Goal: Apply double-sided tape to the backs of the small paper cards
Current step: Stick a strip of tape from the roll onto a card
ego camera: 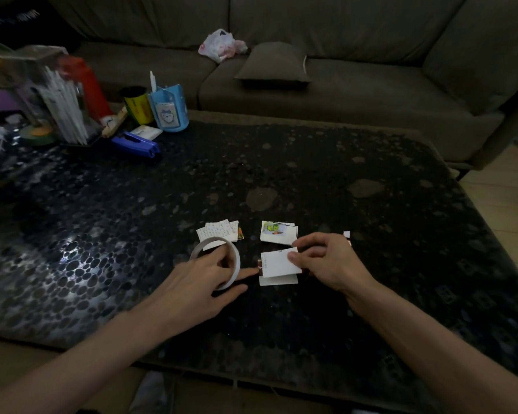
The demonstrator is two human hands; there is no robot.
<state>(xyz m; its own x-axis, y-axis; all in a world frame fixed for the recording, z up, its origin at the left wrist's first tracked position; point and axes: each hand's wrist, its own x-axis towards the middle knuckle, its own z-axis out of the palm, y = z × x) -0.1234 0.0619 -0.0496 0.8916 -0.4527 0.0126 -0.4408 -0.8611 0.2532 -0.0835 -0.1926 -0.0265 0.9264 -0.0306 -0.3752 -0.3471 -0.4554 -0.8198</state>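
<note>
A white ring of double-sided tape (234,258) stands on edge on the dark table, with a finger of my left hand (204,279) hooked through it and the other fingers stretched flat beside it. My right hand (326,261) pinches a small white card (277,262), blank back up, between thumb and fingers. This card lies over another white card (278,279). Behind them sit a pile of cards with handwriting (219,230) and a pile with a coloured picture on top (277,233). A further scrap (346,234) peeks out beyond my right hand.
The pebble-patterned table (371,219) carries clutter at its far left: a blue stapler (136,144), a blue pen cup (169,110), a yellow can (136,106) and a clear holder (57,100). A sofa with a cushion (271,62) and plastic bag (219,44) stands behind.
</note>
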